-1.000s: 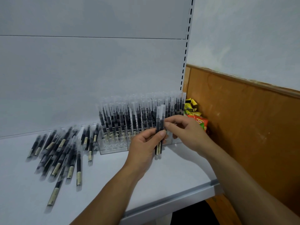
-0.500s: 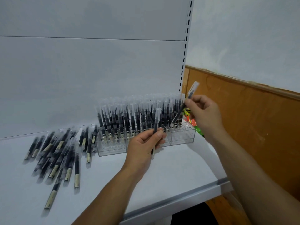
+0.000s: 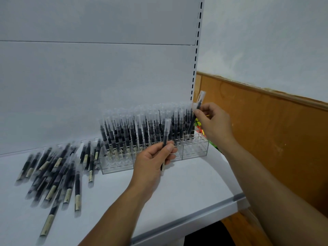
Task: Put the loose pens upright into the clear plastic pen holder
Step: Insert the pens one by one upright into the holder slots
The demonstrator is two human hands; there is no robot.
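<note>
Pens are handled one per hand at this stage. My right hand (image 3: 214, 123) pinches a tilted pen (image 3: 191, 125) between thumb and fingers. Its lower end is over the clear plastic pen holder (image 3: 195, 151), at the holder's 3 o'clock end, where sockets appear free. My left hand (image 3: 152, 160) grips a second pen (image 3: 166, 130) upright, just in front of the holder on its 6 o'clock side. Risk one: the tilted pen leans toward 1 o'clock, and if I lower it at this angle its end may miss a socket or knock the standing pens (image 3: 142, 128) at its 9 o'clock. Risk two: the holder looks light, so a sideways push may slide it along the shelf (image 3: 186, 189). Risk three: a slack pinch may let the pen fall past the shelf edge at 3 o'clock. Each pen has a dark barrel, a clear cap and a pale band near the base. The remaining loose pens (image 3: 53, 173) lie flat in a heap at the holder's 9 o'clock. The holder is transparent, divided into compartments, and mostly filled.
</note>
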